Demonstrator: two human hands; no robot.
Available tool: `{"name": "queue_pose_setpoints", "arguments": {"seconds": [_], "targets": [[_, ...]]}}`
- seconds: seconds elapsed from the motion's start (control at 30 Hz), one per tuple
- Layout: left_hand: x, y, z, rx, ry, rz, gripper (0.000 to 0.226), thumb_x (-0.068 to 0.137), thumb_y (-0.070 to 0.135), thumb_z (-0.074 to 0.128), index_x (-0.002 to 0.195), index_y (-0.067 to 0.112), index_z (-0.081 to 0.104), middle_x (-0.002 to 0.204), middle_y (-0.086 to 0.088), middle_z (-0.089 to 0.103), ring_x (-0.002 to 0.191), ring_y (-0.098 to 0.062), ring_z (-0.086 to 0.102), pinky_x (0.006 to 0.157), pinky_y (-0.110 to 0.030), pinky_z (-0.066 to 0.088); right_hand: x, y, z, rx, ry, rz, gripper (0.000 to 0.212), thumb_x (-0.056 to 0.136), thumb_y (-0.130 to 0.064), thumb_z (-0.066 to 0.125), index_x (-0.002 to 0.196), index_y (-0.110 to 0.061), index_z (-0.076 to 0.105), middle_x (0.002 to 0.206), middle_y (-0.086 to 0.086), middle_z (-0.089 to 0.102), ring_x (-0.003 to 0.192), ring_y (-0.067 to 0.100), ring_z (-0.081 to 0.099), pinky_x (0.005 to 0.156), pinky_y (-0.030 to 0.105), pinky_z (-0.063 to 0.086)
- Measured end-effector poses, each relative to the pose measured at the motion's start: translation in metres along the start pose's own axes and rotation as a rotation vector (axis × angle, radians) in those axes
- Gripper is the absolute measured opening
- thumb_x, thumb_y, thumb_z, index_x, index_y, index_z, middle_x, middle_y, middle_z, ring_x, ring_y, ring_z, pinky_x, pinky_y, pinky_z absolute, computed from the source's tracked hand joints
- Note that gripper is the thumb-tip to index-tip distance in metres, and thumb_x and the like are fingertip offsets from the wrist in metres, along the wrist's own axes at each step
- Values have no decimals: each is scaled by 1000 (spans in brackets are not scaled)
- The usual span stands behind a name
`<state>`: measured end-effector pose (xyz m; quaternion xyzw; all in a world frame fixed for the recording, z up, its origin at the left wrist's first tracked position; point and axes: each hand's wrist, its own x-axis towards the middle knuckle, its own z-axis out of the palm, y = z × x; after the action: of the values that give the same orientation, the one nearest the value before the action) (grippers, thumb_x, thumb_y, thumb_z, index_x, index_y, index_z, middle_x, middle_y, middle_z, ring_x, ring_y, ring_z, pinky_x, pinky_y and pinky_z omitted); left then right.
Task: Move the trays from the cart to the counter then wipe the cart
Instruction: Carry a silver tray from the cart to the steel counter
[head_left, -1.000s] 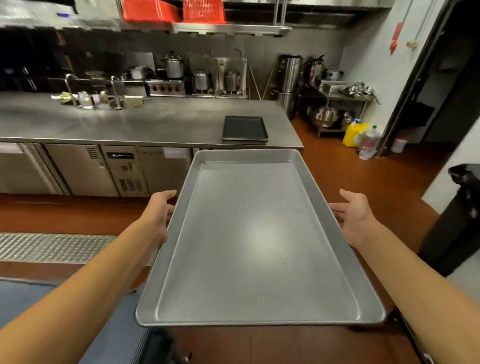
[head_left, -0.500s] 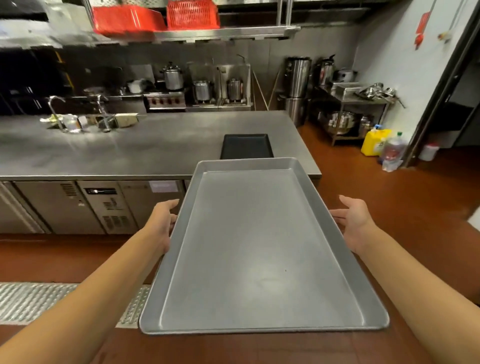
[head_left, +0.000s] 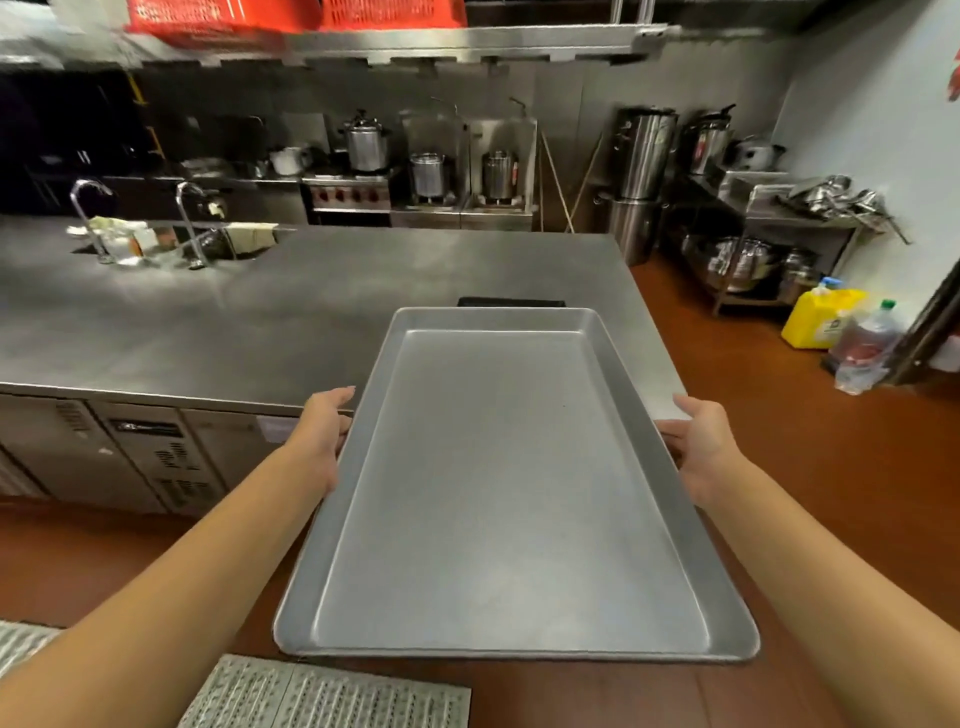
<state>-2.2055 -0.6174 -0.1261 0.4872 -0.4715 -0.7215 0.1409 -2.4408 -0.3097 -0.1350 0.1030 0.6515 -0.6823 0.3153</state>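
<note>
I hold a large empty silver tray (head_left: 509, 488) flat in front of me, long side pointing away. My left hand (head_left: 324, 434) grips its left rim and my right hand (head_left: 698, 441) grips its right rim. The tray's far end reaches over the near edge of the steel counter (head_left: 260, 322). A dark tray (head_left: 511, 302) lies on the counter just beyond it, almost wholly hidden by the silver tray. The cart is out of view.
A sink with two taps (head_left: 145, 228) sits at the counter's far left. Pots and a stove (head_left: 363, 171) line the back wall. A yellow jug (head_left: 821, 317) and a bottle (head_left: 865, 345) stand on the red floor at right. A metal floor grate (head_left: 322, 696) lies below.
I have walked closer to the counter with the tray. Its far end now overlaps the counter edge and covers most of the dark tray. Both hands keep their grip.
</note>
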Motion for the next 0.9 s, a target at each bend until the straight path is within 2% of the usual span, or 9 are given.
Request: {"name": "queue_pose_setpoints", "arguments": {"seconds": [0.17, 0.27, 0.4, 0.5, 0.63, 0.7, 0.83, 0.9], "targets": [[99, 46, 41, 23, -16, -12, 56, 97, 51, 50, 102, -1, 69, 74, -19, 74, 76, -36, 67, 67, -39, 53, 97, -48, 42, -65, 37, -15, 54, 100, -49, 42, 100, -1, 68, 102, 14, 65, 90, 32, 60, 82, 44, 51], [171, 75, 67, 45, -40, -7, 55, 97, 51, 51, 104, -1, 68, 74, -17, 73, 74, -35, 67, 69, -39, 54, 165, -68, 71, -63, 62, -3, 56, 101, -50, 41, 101, -1, 67, 97, 13, 64, 86, 30, 59, 75, 42, 51], [272, 120, 102, 96, -115, -20, 47, 102, 44, 48, 88, 4, 70, 66, -11, 72, 54, -29, 69, 63, -35, 52, 263, -92, 114, -82, 96, 26, 57, 102, -51, 40, 100, -1, 67, 90, 12, 64, 78, 30, 59, 66, 38, 47], [339, 147, 125, 128, -181, -57, 44, 99, 44, 52, 89, 6, 72, 74, -11, 72, 51, -27, 70, 58, -33, 54, 328, -108, 143, -99, 119, 37, 56, 102, -51, 40, 94, -3, 68, 83, 12, 65, 73, 31, 61, 66, 37, 47], [419, 175, 156, 176, -203, -129, 44, 101, 44, 48, 91, 6, 69, 62, -9, 68, 44, -24, 66, 42, -24, 52, 403, -121, 166, -114, 182, 77, 55, 100, -54, 41, 104, -5, 68, 87, 11, 66, 76, 30, 63, 70, 37, 48], [454, 180, 170, 175, -206, -149, 46, 102, 44, 47, 88, 7, 69, 57, -8, 68, 41, -22, 65, 40, -22, 51, 434, -122, 169, -105, 197, 100, 59, 99, -56, 42, 108, -4, 68, 88, 11, 67, 75, 30, 63, 70, 36, 48], [514, 180, 191, 183, -197, -183, 49, 101, 49, 47, 90, 9, 72, 60, -8, 72, 45, -22, 68, 54, -31, 50, 487, -124, 170, -95, 215, 126, 71, 91, -61, 45, 113, 1, 71, 80, 13, 68, 62, 30, 64, 61, 33, 47], [542, 175, 196, 172, -179, -198, 50, 98, 53, 50, 98, 10, 76, 72, -10, 77, 60, -27, 73, 61, -34, 52, 510, -126, 171, -99, 237, 133, 70, 91, -60, 45, 111, 1, 72, 77, 13, 69, 58, 29, 64, 59, 31, 47]]}}
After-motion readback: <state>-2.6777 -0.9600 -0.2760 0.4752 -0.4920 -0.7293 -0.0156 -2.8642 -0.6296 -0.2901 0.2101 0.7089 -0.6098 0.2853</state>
